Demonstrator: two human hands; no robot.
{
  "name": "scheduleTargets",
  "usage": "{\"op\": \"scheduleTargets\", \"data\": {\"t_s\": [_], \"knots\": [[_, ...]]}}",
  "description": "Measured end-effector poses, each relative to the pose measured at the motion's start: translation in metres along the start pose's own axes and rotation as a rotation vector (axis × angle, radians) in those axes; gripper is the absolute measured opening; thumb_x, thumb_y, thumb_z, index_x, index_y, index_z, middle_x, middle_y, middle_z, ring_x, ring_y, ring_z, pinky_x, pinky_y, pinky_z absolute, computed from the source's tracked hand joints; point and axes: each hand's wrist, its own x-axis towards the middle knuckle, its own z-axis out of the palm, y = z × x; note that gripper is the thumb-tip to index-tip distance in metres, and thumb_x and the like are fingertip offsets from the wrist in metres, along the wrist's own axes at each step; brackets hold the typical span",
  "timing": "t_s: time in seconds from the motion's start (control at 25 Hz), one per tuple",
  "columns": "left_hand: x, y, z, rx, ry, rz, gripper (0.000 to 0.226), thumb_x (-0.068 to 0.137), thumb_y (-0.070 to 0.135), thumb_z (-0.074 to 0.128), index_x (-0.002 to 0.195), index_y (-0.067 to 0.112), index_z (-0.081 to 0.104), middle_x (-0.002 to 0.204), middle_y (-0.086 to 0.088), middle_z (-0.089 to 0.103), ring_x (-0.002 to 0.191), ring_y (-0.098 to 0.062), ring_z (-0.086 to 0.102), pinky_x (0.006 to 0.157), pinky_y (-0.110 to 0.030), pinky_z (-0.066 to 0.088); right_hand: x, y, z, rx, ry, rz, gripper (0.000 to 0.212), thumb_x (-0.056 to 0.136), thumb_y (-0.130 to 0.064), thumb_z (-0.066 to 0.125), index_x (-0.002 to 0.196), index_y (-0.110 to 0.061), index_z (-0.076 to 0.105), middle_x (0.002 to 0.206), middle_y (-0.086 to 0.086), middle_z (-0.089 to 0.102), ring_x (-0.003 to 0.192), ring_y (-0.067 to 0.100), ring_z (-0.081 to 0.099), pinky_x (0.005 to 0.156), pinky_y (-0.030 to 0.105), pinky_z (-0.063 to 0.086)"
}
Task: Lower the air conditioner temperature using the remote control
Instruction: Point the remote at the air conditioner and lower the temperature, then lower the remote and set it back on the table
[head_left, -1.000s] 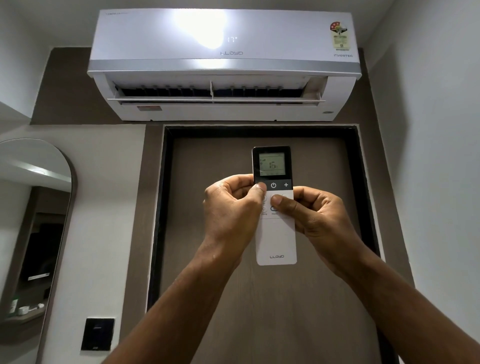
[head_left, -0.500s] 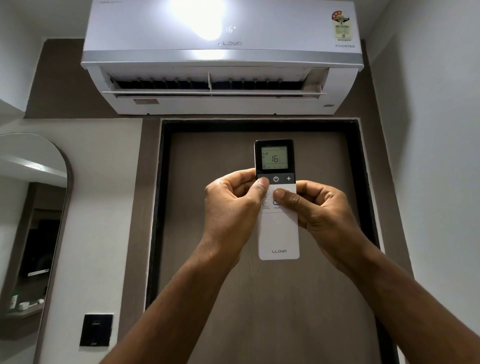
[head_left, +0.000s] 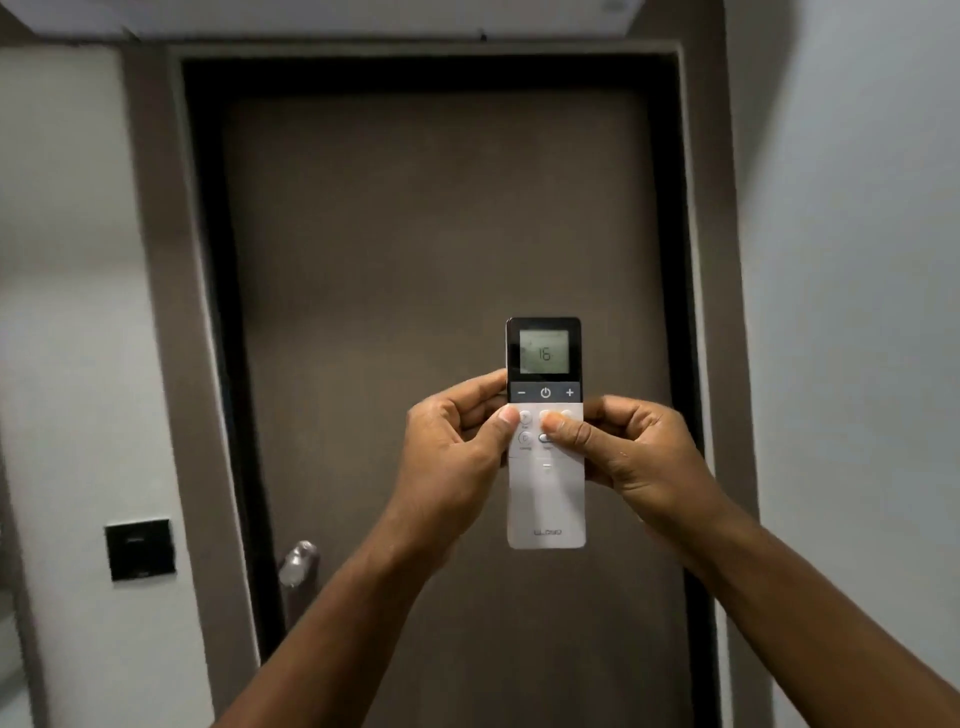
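Observation:
A slim white remote control (head_left: 545, 499) with a dark top and a small lit screen reading 16 is held upright in front of the door. My left hand (head_left: 457, 447) grips its left edge, thumb resting just below the minus button. My right hand (head_left: 639, 457) grips the right edge, thumb lying across the white buttons in the middle. Only the white underside of the air conditioner (head_left: 363, 18) shows along the top edge of the view.
A brown door (head_left: 441, 234) in a dark frame fills the middle, with a metal handle (head_left: 298, 564) at its lower left. A black switch plate (head_left: 139, 549) sits on the left wall. A pale wall (head_left: 852, 260) stands to the right.
The view has tilted down, so the air conditioner has slid almost out of sight and the door handle has appeared. My left thumb has slipped from the minus button to just below it.

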Motion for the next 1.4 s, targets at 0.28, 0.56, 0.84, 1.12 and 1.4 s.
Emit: {"op": "scheduleTargets", "data": {"t_s": [0.28,0.56,0.84,1.12,1.4], "knots": [[-0.110,-0.172,0.099,-0.083,-0.173,-0.437,0.035,0.089,-0.005,0.053,0.102,0.023,0.067,0.089,0.011,0.078,0.078,-0.004,0.072,0.059,-0.014,0.053,-0.164,0.158,-0.066,-0.059,0.365,0.494,0.022,0.080,-0.020,0.077,0.099,-0.008,0.075,0.092,0.007,0.080,0.083,0.020,0.077,0.074,0.035,0.062],[-0.307,-0.328,0.250,0.008,-0.423,-0.970,0.024,0.088,0.005,0.058,0.107,0.014,0.070,0.102,-0.007,0.075,0.091,-0.024,0.073,0.076,-0.038,0.060,-0.409,0.289,-0.132,-0.208,0.828,0.930,0.028,0.081,-0.017,0.077,0.107,-0.010,0.071,0.097,0.010,0.079,0.082,0.018,0.077,0.069,0.034,0.062],[-0.514,-0.440,0.367,0.125,-0.603,-1.383,0.028,0.080,-0.007,0.059,0.079,0.014,0.076,0.072,0.004,0.074,0.056,-0.007,0.071,0.058,-0.024,0.060,-0.628,0.389,-0.157,-0.424,1.053,1.445,0.032,0.088,-0.019,0.067,0.114,-0.004,0.054,0.117,0.019,0.069,0.099,0.032,0.069,0.073,0.032,0.057],[-0.607,-0.503,0.407,0.454,-0.881,-1.187,0.016,0.081,0.008,0.066,0.095,0.011,0.074,0.100,-0.014,0.075,0.088,-0.027,0.070,0.085,-0.039,0.056,-0.711,0.446,-0.161,-0.628,1.061,1.674,0.022,0.086,-0.020,0.065,0.100,-0.004,0.068,0.107,0.013,0.074,0.100,0.026,0.068,0.075,0.022,0.044],[-0.614,-0.504,0.421,0.598,-1.020,-0.848,0.014,0.086,0.011,0.062,0.082,0.002,0.071,0.087,-0.016,0.074,0.071,-0.016,0.059,0.068,-0.018,0.044,-0.719,0.456,-0.166,-0.684,1.164,1.760,0.016,0.082,-0.021,0.071,0.092,-0.009,0.075,0.100,0.011,0.077,0.099,0.026,0.069,0.082,0.024,0.050]]}}
